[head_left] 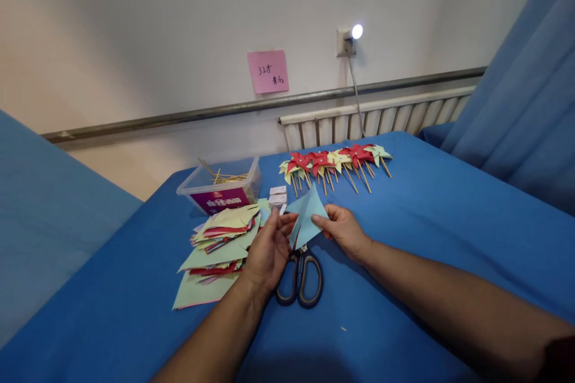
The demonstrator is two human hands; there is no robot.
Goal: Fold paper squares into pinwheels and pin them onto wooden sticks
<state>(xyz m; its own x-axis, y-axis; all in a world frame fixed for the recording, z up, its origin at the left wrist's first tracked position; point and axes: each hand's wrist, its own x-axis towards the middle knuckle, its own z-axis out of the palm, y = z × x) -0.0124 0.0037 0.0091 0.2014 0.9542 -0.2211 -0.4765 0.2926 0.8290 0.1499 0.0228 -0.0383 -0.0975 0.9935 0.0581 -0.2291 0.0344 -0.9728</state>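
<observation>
Light-blue folded paper [306, 215] pinched between both hands' fingers [287, 222].

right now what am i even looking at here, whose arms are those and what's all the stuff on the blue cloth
The one picture comes from a camera worn on a person's head, looking down at their own bare arms. The left hand and right hand each pinch a side of a folded light blue paper; that shared pinch is the only grip here. Below it lie black-handled scissors. On the blue table cover sit a stack of coloured paper, a clear box of sticks, small white boxes and a row of finished pinwheels.
</observation>
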